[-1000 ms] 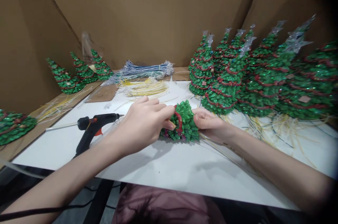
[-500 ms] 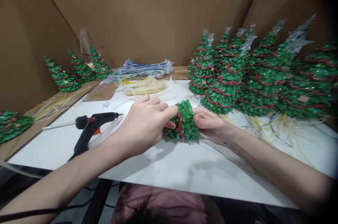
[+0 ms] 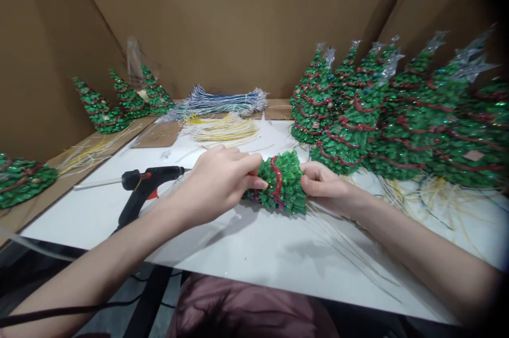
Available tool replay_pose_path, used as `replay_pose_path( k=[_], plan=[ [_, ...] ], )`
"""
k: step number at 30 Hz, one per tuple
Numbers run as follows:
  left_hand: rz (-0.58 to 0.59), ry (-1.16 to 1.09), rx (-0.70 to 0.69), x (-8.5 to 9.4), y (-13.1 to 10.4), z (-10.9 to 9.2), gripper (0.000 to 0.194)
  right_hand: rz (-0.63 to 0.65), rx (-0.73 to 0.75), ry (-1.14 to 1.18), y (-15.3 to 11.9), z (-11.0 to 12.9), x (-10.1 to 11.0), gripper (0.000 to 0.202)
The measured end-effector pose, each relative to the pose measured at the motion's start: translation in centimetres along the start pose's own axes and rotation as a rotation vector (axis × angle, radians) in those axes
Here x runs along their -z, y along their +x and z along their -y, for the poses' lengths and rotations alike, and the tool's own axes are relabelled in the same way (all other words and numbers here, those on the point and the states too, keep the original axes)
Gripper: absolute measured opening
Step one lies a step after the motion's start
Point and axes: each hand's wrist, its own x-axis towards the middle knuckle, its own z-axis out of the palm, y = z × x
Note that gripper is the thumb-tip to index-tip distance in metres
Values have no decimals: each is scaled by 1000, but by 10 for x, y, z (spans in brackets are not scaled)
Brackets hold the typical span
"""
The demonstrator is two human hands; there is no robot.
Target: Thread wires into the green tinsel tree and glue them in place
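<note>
Lying on its side above the white tabletop (image 3: 222,253) is a green Christmas tree figurine (image 3: 289,176) with red garlands, its wide base turned to the right. My left hand (image 3: 222,181) is closed around its narrower part, which the fingers mostly hide. At the base edge, my right hand (image 3: 328,187) grips the tree between thumb and bent fingers. Thin pale wires (image 3: 350,253) trail from the base toward the lower right, under my right forearm. A black hot glue gun (image 3: 145,187) with a glue stick in its back lies left of my left hand.
Several finished-looking trees with clear stars (image 3: 350,120) crowd the right side, loose wires around their bases. Smaller trees (image 3: 99,107) stand at the left. Bundles of blue wires (image 3: 222,100) and yellow wires (image 3: 222,128) lie at the back before a cardboard wall (image 3: 246,19).
My left hand has shifted along the tree, so more of its red garland shows. The whole view has swung slightly left. Both hands stay on the tree.
</note>
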Motion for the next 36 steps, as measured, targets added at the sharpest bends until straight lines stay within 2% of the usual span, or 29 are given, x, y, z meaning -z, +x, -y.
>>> replay_pose_path(
  k=[4, 13, 18, 25, 36],
  plan=[
    [9, -31, 4, -2, -1, 2, 23, -48, 14, -15, 0, -1, 1, 44],
    [-14, -6, -16, -3, 1, -2, 20, 63, 6, 83, 0, 0, -2, 37],
    [19, 48, -47, 2, 7, -6, 18, 62, 38, 107, 1, -5, 0, 37],
    [4, 177, -142, 4, 12, -7, 13, 85, 60, 82, 2, -8, 3, 40],
    [-75, 298, -206, -1, 14, -12, 11, 55, 42, 65, 2, -4, -1, 44]
  ],
)
